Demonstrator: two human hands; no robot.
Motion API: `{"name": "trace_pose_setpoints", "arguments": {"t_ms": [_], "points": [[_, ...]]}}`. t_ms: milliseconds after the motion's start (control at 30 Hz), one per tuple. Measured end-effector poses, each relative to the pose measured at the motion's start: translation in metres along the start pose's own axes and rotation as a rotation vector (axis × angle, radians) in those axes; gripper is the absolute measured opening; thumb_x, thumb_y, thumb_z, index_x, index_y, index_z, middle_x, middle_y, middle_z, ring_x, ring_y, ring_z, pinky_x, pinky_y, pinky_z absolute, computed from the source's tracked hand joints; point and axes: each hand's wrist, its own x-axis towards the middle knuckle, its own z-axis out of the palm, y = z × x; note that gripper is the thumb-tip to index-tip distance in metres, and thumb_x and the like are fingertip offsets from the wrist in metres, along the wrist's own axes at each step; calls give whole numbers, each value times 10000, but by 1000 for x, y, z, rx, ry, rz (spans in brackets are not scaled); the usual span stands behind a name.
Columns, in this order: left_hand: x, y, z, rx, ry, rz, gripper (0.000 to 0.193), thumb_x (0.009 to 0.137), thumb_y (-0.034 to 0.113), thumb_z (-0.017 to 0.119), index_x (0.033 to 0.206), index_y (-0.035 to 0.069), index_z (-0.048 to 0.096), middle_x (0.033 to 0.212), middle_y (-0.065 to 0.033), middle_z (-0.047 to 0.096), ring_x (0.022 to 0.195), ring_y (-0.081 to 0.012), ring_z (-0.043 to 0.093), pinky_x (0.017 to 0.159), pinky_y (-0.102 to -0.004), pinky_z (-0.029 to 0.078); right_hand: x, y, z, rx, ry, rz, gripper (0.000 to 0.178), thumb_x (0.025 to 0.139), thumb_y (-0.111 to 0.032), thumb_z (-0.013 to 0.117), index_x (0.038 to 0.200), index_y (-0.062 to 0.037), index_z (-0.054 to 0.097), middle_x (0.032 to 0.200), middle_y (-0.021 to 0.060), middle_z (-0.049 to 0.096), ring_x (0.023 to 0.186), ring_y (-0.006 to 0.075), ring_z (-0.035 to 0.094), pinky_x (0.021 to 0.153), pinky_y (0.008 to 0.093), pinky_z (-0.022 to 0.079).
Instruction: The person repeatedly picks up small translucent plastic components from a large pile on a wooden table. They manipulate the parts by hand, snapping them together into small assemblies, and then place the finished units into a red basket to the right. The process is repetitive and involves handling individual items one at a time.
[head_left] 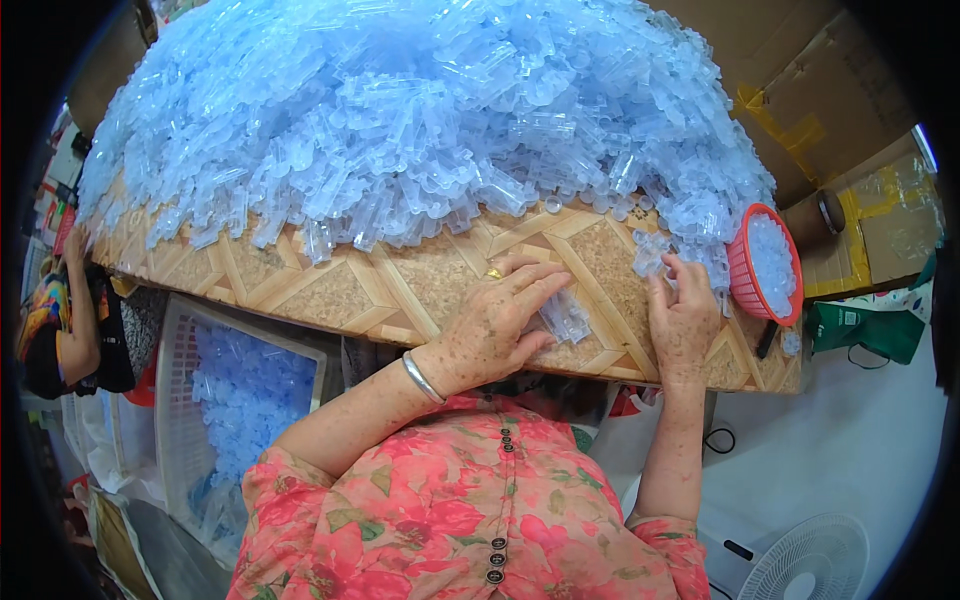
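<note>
Fingers of the left hand are lying flat over a small cluster of clear blue plastic tubes at the near edge of the patterned tabletop, pressing them down rather than closing round them. The right hand is resting just beside it, its fingertips pinching at a few loose tubes at the foot of the big heap of blue plastic tubes; whether they are truly clamped on one I cannot tell. To be doing this well, it seems wise to be keeping the small cluster pinned and lined up under the flat hand while the other hand is drawing only a few pieces at a time, so the heap is not sliding down over the sorted lot. A red plastic basket at the right end of the table is holding more of the same tubes. Below the table's left side, a white mesh crate is also lying part-filled with them.
</note>
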Motion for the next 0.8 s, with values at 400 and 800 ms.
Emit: {"name": "trace_pose_setpoints", "arguments": {"t_ms": [400, 800], "points": [[4, 4, 4, 141, 62, -92, 645, 689, 158, 896, 1257, 30, 619, 1138, -147, 605, 1037, -371, 590, 875, -464, 508, -20, 0, 5, 188, -154, -22, 237, 807, -137, 841, 943, -60, 664, 1220, 111, 652, 877, 245, 698, 739, 385, 553], [3, 0, 4, 125, 117, -203, 477, 803, 164, 850, 1192, 53, 596, 1011, -143, 696, 867, -349, 710, 752, -427, 570, -25, 14, -7, 1333, -315, 732, 177, 1039, -169, 675, 1155, -44, 627, 936, 21, 694, 662, 54, 613, 567, 204, 522]]}}
